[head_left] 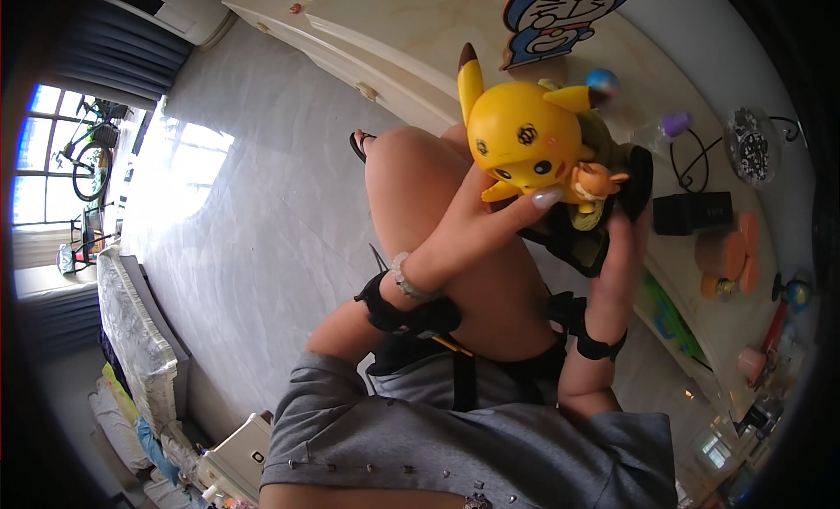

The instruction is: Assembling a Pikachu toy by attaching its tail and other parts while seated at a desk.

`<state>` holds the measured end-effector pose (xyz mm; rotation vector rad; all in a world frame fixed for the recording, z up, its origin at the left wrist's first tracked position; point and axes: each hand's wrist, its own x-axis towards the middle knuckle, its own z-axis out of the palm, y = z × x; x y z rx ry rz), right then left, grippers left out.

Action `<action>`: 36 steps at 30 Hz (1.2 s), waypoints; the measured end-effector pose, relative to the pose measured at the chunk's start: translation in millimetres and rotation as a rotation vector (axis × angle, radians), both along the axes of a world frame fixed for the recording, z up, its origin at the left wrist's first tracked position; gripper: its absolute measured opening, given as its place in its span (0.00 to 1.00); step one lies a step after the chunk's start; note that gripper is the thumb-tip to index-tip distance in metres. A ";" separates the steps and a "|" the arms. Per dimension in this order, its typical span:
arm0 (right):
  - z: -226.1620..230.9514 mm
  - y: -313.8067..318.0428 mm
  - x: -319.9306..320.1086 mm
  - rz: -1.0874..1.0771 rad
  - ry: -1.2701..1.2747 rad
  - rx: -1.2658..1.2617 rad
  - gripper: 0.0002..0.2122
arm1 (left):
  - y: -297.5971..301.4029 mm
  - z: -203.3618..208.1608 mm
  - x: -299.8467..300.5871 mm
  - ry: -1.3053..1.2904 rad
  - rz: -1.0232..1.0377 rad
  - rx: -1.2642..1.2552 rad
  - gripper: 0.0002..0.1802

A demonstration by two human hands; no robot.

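A yellow cartoon figurine (516, 115) with long dark-tipped ears and dark marks on its forehead is held above my lap. A small orange animal figure (594, 182) sits at its front. Below and behind it is a dark green and black base (569, 246). My left hand (503, 213) is closed around the figurine's near left side, its thumb lying across the front under the face; the other fingers are mostly hidden. At the right, my right hand (628, 233) grips the dark base from below, with its fingertips hidden behind it.
A pale cabinet top (394, 28) runs along the far and right sides. On it stand a blue cartoon cutout (560, 28), a blue ball (602, 81), a purple-capped bottle (674, 126), a black box (691, 213) and orange containers (722, 255). A bed (136, 334) lies at the left.
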<state>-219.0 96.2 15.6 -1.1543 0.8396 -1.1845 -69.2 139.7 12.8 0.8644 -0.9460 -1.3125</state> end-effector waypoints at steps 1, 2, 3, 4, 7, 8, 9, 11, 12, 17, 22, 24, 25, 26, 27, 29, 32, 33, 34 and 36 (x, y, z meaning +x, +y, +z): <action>7.2 -5.3 0.7 0.020 0.158 -0.204 0.19 | 0.8 0.0 2.2 0.001 0.004 -0.001 0.23; 14.2 -9.2 -0.4 0.039 0.315 -0.409 0.20 | 2.0 0.2 6.0 0.009 0.018 0.006 0.24; 20.2 -13.5 -9.4 0.030 0.511 -0.530 0.20 | 2.5 0.4 8.1 0.020 0.034 0.013 0.24; 25.8 -11.9 -12.2 0.037 0.514 -0.535 0.20 | 2.6 0.1 9.5 0.025 0.041 0.009 0.24; 30.5 -10.2 -20.9 0.081 0.307 -0.328 0.25 | 2.7 -1.2 8.1 0.142 0.018 0.028 0.24; 31.4 -9.5 -19.2 0.081 0.316 -0.329 0.25 | 2.7 1.8 6.3 0.136 0.006 0.028 0.25; 32.3 -6.1 -12.1 0.189 0.182 -0.311 0.26 | 3.7 3.9 6.5 0.125 -0.005 0.029 0.25; 32.2 -0.4 2.0 0.300 0.124 -0.262 0.30 | 5.2 3.9 7.7 0.142 -0.013 0.038 0.25; 29.0 0.2 6.9 0.299 0.126 -0.262 0.30 | 5.7 4.1 8.6 0.155 -0.022 0.044 0.25; 15.9 0.5 17.4 0.197 0.368 -0.472 0.33 | 7.9 -0.2 9.7 0.059 -0.064 -0.006 0.32; 14.4 -7.9 14.3 0.201 0.512 -0.608 0.32 | 6.5 -4.8 13.2 0.062 -0.172 0.002 0.38; 22.1 -8.3 17.0 0.254 0.474 -0.592 0.29 | 5.3 0.4 14.0 0.043 -0.243 0.003 0.38; 23.2 -7.7 16.5 0.253 0.475 -0.592 0.29 | 5.7 1.6 12.8 0.044 -0.245 0.003 0.38; 23.9 -6.7 15.8 0.268 0.467 -0.520 0.28 | 7.0 2.6 10.7 0.011 -0.195 0.013 0.37; 24.5 -5.1 15.2 0.284 0.459 -0.448 0.27 | 8.2 2.9 8.8 -0.022 -0.144 0.024 0.36; 25.5 -1.4 16.5 0.273 0.456 -0.379 0.25 | 8.7 1.3 5.7 -0.110 -0.078 -0.013 0.36; 23.3 0.3 17.3 0.255 0.387 -0.243 0.24 | 5.7 0.3 3.3 -0.225 0.002 -0.056 0.38; 21.7 0.5 17.6 0.254 0.313 -0.178 0.23 | 4.5 0.4 3.4 -0.259 0.023 -0.064 0.40; 20.0 -0.6 16.6 0.254 0.311 -0.177 0.23 | 2.2 -1.2 3.4 -0.260 0.023 -0.062 0.40; 16.6 -3.7 13.3 0.289 0.259 -0.211 0.24 | -3.0 -5.6 4.2 -0.251 0.023 -0.188 0.46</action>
